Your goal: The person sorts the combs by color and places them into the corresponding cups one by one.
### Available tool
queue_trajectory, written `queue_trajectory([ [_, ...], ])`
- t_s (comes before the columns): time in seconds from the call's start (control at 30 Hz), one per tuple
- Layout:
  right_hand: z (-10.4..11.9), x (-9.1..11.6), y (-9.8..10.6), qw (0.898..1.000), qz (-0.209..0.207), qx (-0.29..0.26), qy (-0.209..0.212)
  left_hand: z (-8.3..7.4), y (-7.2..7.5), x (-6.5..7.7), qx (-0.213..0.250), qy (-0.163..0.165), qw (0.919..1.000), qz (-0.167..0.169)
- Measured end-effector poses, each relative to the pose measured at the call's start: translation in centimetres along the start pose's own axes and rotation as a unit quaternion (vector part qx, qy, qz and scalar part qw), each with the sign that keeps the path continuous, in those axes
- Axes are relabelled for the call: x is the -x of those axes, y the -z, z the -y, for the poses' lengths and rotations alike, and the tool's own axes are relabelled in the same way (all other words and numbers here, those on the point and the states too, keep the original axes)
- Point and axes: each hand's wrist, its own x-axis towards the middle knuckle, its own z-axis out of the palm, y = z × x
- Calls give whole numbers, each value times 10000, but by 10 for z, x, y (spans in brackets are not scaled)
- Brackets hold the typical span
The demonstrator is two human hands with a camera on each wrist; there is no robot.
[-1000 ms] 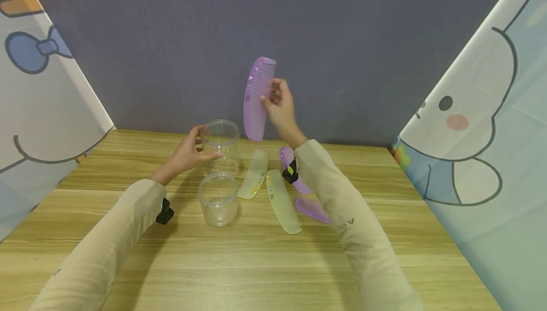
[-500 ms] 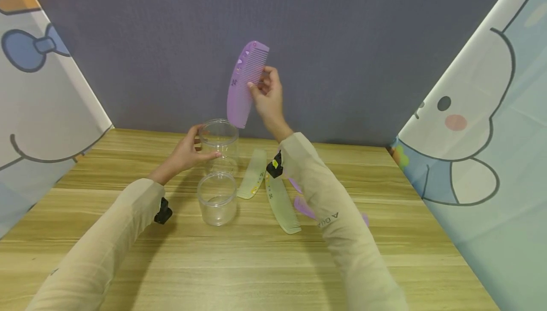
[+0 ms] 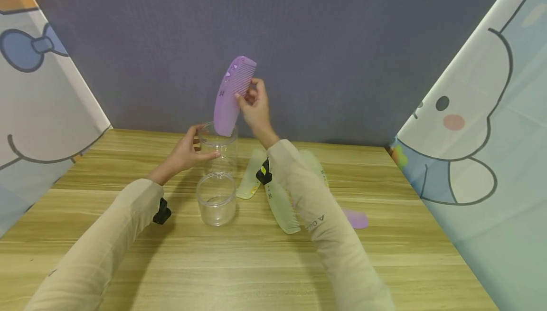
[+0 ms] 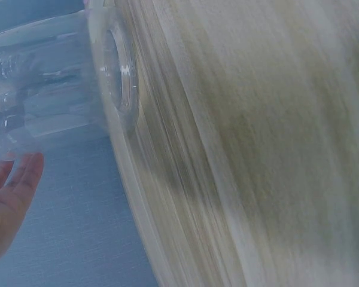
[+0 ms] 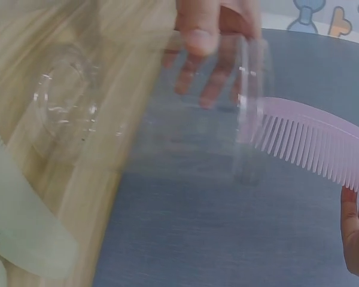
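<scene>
My right hand [image 3: 256, 111] pinches a purple comb [image 3: 231, 85] by its toothed side, thumb in front. The comb tilts, and its lower end overlaps the mouth of the far clear plastic jar [image 3: 228, 152]. Around that jar my left hand [image 3: 183, 153] is curled, thumb at the front and fingers behind. The right wrist view shows the comb [image 5: 317, 128] right at the rim of the jar [image 5: 191, 137]. In the left wrist view, fingertips touch the jar's side [image 4: 54, 78]. A second clear jar [image 3: 217, 213] stands upright just in front of the held one.
Pale green combs lie to the right of the jars: one [image 3: 248, 185] beside them, one [image 3: 282, 211] nearer, another [image 3: 315, 161] behind my right sleeve. A purple comb's end [image 3: 355, 219] shows past the sleeve. A dark grey panel [image 3: 325, 54] stands along the table's back edge.
My right hand has carried the purple comb left, rising and then dropping toward the far jar's mouth. The left hand keeps its grip. My right sleeve now covers other combs on the table.
</scene>
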Motion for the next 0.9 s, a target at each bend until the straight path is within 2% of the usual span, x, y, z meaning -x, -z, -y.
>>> queue_trajectory([
  [0.3,-21,13,-6,9984,488,288,-63,3,-1,0,-68,-129,9999,-40],
  [0.4,-23,17,-7,9979,495,392,-131,4,-1,-1,-70,-145,9999,-52],
  [0.47,-17,22,-8,9976,530,393,-221,4,-1,-1,-50,-150,9999,-51],
  [0.9,-25,30,-11,9966,494,425,-504,5,0,0,53,-184,9998,-38],
])
